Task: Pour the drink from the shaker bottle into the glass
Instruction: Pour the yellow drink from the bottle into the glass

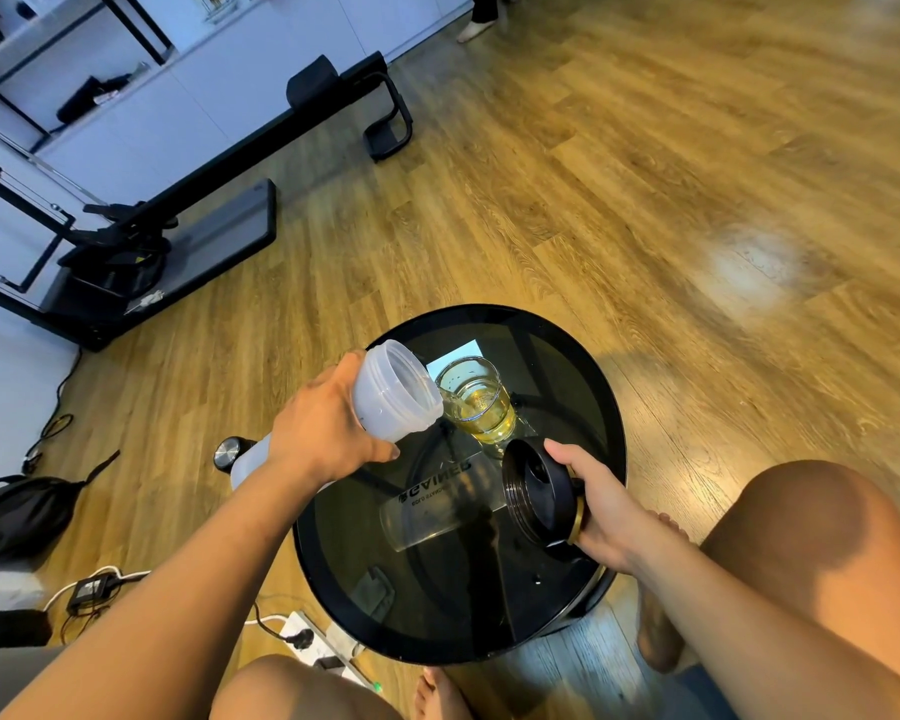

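Observation:
My left hand [323,433] grips a translucent white shaker bottle [398,392], tipped on its side with its open mouth at the rim of a clear glass [476,400]. The glass stands on the round black glass table [583,366] and holds yellow liquid in its lower part. A thin stream runs from the bottle's lip into the glass. My right hand [606,504] holds the bottle's black lid [539,491], which has a gold ring, just above the table to the right of the glass.
A black exercise machine [188,200] lies on the wooden floor at the back left. A black bag [17,511], a power strip [313,636] and cables lie left of the table. My bare knees flank the table's near side. Another person's foot [474,28] is at the far top.

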Demonstrator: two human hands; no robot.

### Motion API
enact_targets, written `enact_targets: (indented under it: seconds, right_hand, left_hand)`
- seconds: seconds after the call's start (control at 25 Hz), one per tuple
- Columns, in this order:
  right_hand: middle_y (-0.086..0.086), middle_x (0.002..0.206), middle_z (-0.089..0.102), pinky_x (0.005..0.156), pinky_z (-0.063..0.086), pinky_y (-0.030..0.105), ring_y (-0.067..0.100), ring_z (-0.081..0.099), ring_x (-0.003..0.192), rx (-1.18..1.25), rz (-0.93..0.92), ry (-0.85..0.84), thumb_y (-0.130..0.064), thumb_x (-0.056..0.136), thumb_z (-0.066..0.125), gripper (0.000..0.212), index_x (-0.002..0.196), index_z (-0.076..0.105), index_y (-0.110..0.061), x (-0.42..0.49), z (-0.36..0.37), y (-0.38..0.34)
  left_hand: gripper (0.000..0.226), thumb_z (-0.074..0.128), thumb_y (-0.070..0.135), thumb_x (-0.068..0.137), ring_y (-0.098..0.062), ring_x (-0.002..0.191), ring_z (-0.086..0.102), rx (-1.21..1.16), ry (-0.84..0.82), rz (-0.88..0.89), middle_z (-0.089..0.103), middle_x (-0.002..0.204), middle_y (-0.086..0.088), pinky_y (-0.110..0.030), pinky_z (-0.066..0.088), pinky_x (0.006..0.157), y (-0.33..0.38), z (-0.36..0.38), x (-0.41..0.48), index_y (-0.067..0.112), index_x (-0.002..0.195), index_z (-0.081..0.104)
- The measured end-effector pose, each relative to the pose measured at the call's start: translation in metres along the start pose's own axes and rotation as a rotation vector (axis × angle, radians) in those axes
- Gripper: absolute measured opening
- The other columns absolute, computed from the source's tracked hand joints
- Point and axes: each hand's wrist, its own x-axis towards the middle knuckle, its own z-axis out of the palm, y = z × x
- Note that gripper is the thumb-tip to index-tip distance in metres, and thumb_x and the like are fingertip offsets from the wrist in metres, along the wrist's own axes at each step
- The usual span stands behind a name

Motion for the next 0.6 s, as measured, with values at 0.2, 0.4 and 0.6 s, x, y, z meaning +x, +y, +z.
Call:
enact_targets:
  seconds: [0.2, 0.4, 0.6]
  right_hand:
    - [0.024, 0.123, 0.069, 0.076, 0.056, 0.041, 0.038, 0.067, 0.105, 0.003, 0.014, -0.002, -0.049, 0.069, 0.072, 0.07, 0.125, 0.066, -0.008, -0.0015, 0.0, -0.0006]
    - [0.024, 0.123, 0.069, 0.072, 0.058, 0.04, 0.037, 0.068, 0.103, 0.004, 0.006, 0.002, -0.048, 0.067, 0.072, 0.07, 0.125, 0.065, -0.009, -0.0026, 0.0018, -0.0012]
    - [0.019, 0.109, 0.074, 0.07, 0.058, 0.039, 0.035, 0.07, 0.095, 0.007, 0.01, -0.011, -0.048, 0.068, 0.071, 0.066, 0.121, 0.068, -0.008, -0.0016, 0.0014, -0.0014]
  left_hand:
    - [0.097, 0.1, 0.037, 0.055, -0.027, 0.11, 0.061, 0.003, 0.0, 0.005, 0.064, 0.121, 0.007, -0.051, 0.057, 0.086, -0.0006, -0.0005, 0.0009, 0.033, 0.135, 0.047]
    - [0.096, 0.1, 0.038, 0.054, -0.026, 0.109, 0.061, 0.022, -0.004, -0.012, 0.063, 0.12, 0.007, -0.05, 0.057, 0.085, -0.0009, 0.0014, 0.001, 0.033, 0.134, 0.047]
    - [0.097, 0.1, 0.038, 0.055, -0.027, 0.109, 0.061, 0.022, -0.006, -0.007, 0.063, 0.121, 0.007, -0.052, 0.057, 0.086, -0.0003, 0.0012, 0.0012, 0.032, 0.135, 0.046]
